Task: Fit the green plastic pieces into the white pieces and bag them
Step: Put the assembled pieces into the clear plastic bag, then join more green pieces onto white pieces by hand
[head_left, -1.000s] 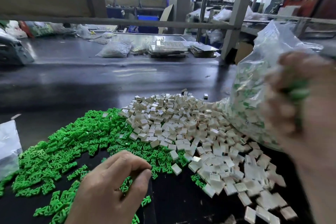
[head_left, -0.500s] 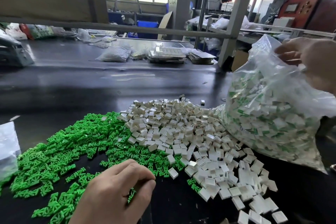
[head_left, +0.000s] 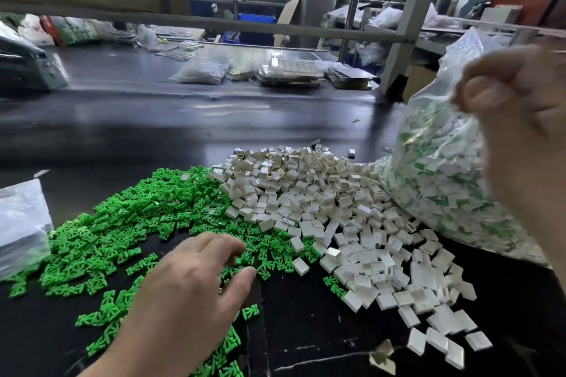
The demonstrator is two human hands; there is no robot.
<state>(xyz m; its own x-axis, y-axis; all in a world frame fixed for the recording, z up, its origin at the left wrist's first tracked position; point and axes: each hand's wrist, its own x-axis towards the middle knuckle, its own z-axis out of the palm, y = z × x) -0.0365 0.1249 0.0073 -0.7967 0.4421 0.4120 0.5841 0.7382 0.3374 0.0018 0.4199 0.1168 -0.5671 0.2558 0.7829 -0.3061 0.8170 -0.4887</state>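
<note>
Left grip (head_left: 190, 300) now uncurled — loose over green pieces (head_left: 122, 223); right grip (head_left: 526, 119) curled at bag (head_left: 444, 180) — hold unclear.

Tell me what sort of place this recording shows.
Probably a small factory assembly workshop: heaps of loose green pieces and white pieces cover a long dark workbench, a clear bag holds fitted parts, and metal racking stands behind.

Dark glossy worktable (head_left: 153, 131); on far side, small filled clear bag (head_left: 200, 70) beside stacked trays (head_left: 291, 69); grey frame post (head_left: 407, 24); blue crate (head_left: 255, 26) behind; flat plastic bag (head_left: 21, 223) at left edge.
</note>
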